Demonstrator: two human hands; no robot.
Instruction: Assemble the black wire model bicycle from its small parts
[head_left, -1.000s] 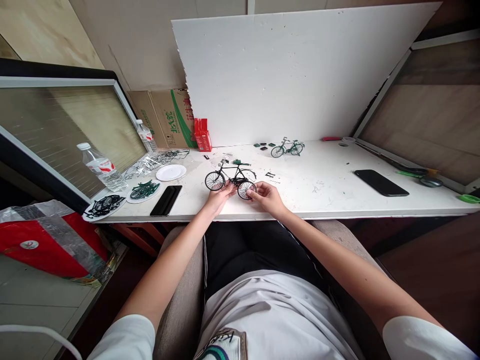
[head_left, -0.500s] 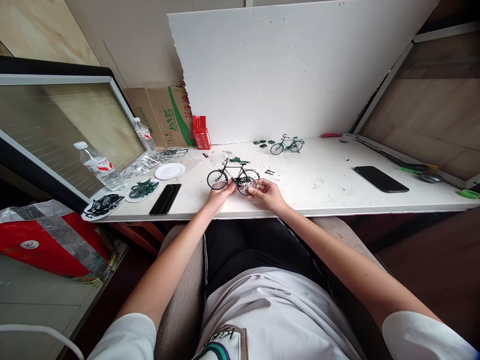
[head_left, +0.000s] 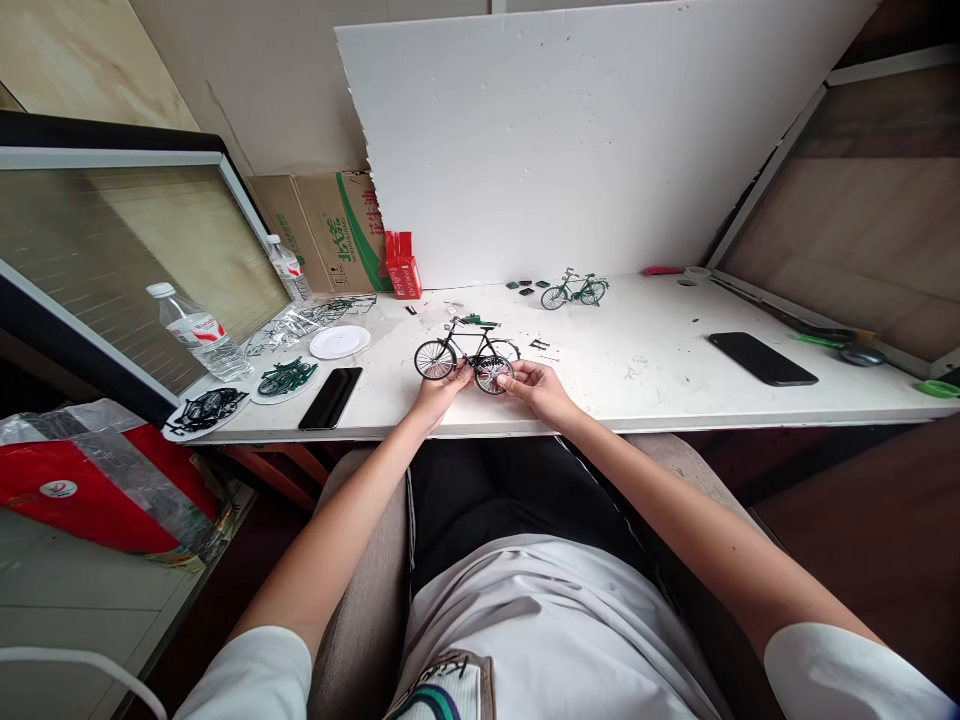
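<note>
A black model bicycle stands upright near the front edge of the white table, its handlebar to the left. My left hand is closed at the bicycle's underside, between its wheels, with the fingertips partly hidden. In front of the rear wheel is a separate-looking small black spoked wheel. My right hand pinches this wheel at its right rim with thumb and fingers. Just behind the bicycle lies a small green part. Thin black pieces rest to the right.
A green model bicycle stands at the back. To the left are plates of black parts and green parts, a white plate, a phone and water bottles. Another phone lies right.
The small wheel in my right hand has shifted slightly downward against the bicycle's rear. My left hand and the bicycle stay nearly still.
</note>
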